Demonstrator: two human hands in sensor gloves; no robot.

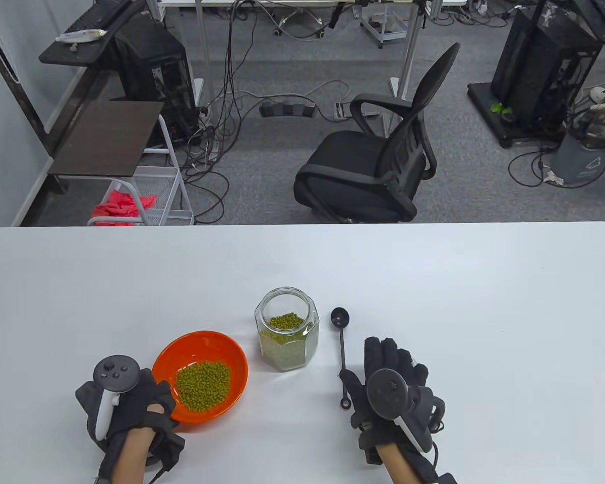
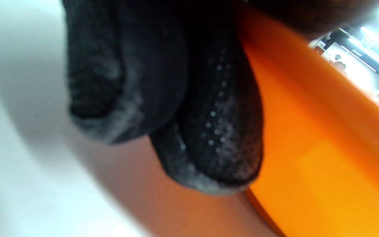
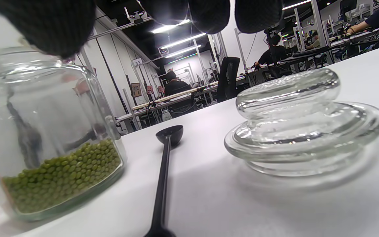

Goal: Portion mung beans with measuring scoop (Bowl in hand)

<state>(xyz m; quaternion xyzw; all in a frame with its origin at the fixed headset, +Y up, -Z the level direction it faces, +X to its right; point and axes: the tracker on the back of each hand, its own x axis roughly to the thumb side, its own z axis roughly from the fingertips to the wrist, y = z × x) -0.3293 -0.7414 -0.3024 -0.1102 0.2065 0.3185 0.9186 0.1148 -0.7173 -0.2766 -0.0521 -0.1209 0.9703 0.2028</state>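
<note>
Your left hand (image 1: 131, 403) grips the orange bowl (image 1: 200, 375) of beans near the tabletop's front edge, steadying it. Right hand (image 1: 390, 385) rests spread, empty, beside the scoop (image 1: 342, 353) lying by the open jar (image 1: 286, 335).

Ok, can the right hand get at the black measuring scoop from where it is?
Probably yes. The black measuring scoop lies flat on the white table, its handle just beside the right hand. Nothing lies between them; the glass jar stands clear on the scoop's other side.

White table (image 1: 433, 282): jar (image 1: 287, 336), scoop (image 1: 341, 348), lid (image 3: 303, 123)
</note>
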